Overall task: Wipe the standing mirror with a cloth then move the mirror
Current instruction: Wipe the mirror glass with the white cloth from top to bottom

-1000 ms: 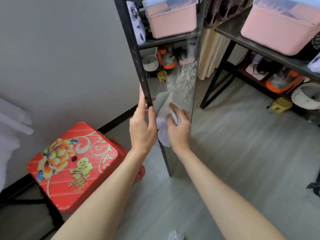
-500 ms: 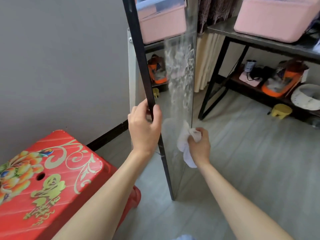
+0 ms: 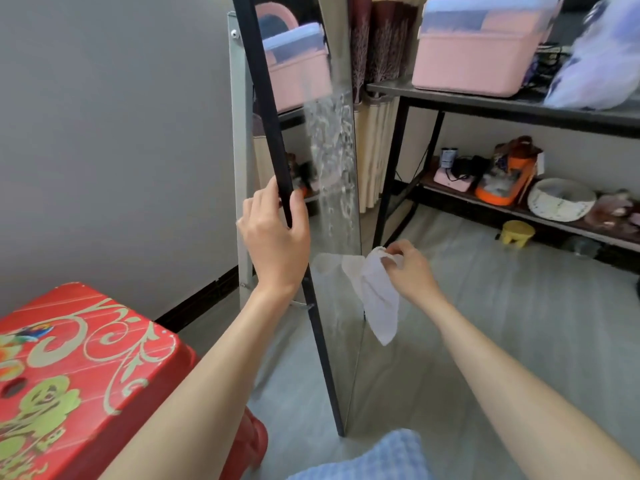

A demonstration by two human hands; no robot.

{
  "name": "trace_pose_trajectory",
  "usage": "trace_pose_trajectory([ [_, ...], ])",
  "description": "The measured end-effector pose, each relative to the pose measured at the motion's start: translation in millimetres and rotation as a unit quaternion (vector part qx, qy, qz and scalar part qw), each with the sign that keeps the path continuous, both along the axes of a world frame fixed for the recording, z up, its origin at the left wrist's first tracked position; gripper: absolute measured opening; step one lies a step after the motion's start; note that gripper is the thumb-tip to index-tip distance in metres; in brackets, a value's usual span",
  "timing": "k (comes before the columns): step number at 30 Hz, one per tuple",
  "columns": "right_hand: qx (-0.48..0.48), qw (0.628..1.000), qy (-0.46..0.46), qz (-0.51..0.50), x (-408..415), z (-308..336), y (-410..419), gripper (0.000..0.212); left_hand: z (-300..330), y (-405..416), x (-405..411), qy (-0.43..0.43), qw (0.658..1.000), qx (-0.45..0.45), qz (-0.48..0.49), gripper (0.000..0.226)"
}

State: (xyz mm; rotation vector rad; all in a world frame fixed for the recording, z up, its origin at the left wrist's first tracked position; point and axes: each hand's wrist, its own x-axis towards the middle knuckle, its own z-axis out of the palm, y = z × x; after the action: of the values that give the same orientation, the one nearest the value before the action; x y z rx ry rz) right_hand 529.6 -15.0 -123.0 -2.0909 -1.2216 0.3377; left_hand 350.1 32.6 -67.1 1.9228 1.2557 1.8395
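A tall standing mirror (image 3: 330,174) with a thin black frame stands on the floor, seen nearly edge-on, with a streaky smear down its glass. My left hand (image 3: 273,240) grips the black frame at mid height, thumb on the glass side. My right hand (image 3: 408,268) pinches a white cloth (image 3: 379,299) just off the mirror's right edge; the cloth hangs down loosely. The mirror's grey back stand (image 3: 239,140) shows behind the frame.
A red plastic stool (image 3: 72,372) with floral print sits at lower left beside the grey wall. A black shelf unit (image 3: 519,102) at right carries a pink storage box (image 3: 478,60); below lie small items and a yellow stool (image 3: 517,232). Grey floor lies between.
My right hand with the cloth has slid from the mirror's glass to past its right edge, and the cloth now hangs free. My left hand keeps its grip on the frame.
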Motion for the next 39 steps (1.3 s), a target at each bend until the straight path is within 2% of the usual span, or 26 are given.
trace_pose_trajectory([
  [3,-0.035,0.999,-0.039,0.015,6.1,17.9,-6.4,0.022,-9.1,-14.2,-0.5,0.031,0.999,-0.006,0.0,0.048],
  [5,-0.008,1.0,0.022,0.003,8.3,29.1,-9.9,0.023,-15.8,-23.1,-3.6,0.055,0.998,0.002,0.021,0.057],
  [8,0.004,0.998,0.067,0.011,13.9,37.2,-17.2,0.024,-26.8,-35.6,-5.0,0.113,0.987,0.105,0.047,0.053],
  [10,0.019,0.995,0.095,0.03,16.4,38.8,-22.7,0.025,-38.0,-43.0,0.4,0.158,0.973,0.168,-0.032,0.045],
  [11,0.031,0.991,0.12,0.04,16.4,39.4,-25.8,0.024,-43.7,-46.3,5.0,0.182,0.965,0.162,-0.093,0.04],
  [12,0.045,0.985,0.157,0.051,16.7,40.1,-27.8,0.022,-48.7,-48.6,10.4,0.202,0.959,0.125,-0.152,0.034],
  [14,0.071,0.967,0.237,0.064,16.8,40.8,-32.2,0.013,-58.7,-52.6,21.3,0.218,0.949,-0.015,-0.226,0.03],
  [15,0.074,0.958,0.269,0.07,16.3,41.9,-35.3,0.009,-63.9,-51.8,26.5,0.222,0.941,-0.079,-0.244,0.034],
  [17,0.075,0.935,0.334,0.09,16.7,43.9,-40.4,0.005,-69.5,-46.9,34.6,0.216,0.927,-0.148,-0.268,0.046],
  [19,0.082,0.913,0.382,0.118,18.9,44.2,-44.3,0.007,-68.5,-44.4,39.2,0.185,0.926,-0.153,-0.293,0.047],
  [21,0.088,0.905,0.397,0.127,19.8,40.6,-46.3,0.008,-63.3,-43.2,41.6,0.145,0.931,-0.152,-0.299,0.032],
  [23,0.095,0.917,0.374,0.096,18.4,31.6,-44.8,0.007,-56.5,-39.8,44.8,0.131,0.935,-0.18,-0.275,0.018],
  [26,0.098,0.954,0.282,0.042,14.4,12.5,-42.3,0.026,-48.7,-31.1,50.8,0.104,0.925,-0.278,-0.239,0.025],
  [28,0.118,0.965,0.232,0.039,10.7,0.5,-45.9,0.037,-44.7,-26.0,55.1,0.074,0.908,-0.343,-0.229,0.031],
  [31,0.137,0.969,0.192,0.075,3.3,-12.1,-51.8,0.044,-36.5,-21.5,62.1,0.0,0.874,-0.433,-0.222,0.025],
  [35,0.069,0.956,0.249,0.14,-8.6,-22.4,-50.5,0.059,-22.9,-25.3,69.8,-0.165,0.763,-0.549,-0.298,0.007],
  [37,0.049,0.969,0.215,0.108,-9.2,-26.6,-46.8,0.071,-19.5,-26.7,72.0,-0.188,0.753,-0.55,-0.309,0.007],
  [38,0.037,0.975,0.2,0.094,-9.7,-27.4,-46.0,0.068,-17.6,-27.0,73.0,-0.192,0.76,-0.54,-0.306,0.007],
  [39,0.029,0.979,0.187,0.08,-9.8,-28.1,-46.0,0.056,-15.6,-26.9,73.9,-0.195,0.769,-0.529,-0.301,0.008],
])
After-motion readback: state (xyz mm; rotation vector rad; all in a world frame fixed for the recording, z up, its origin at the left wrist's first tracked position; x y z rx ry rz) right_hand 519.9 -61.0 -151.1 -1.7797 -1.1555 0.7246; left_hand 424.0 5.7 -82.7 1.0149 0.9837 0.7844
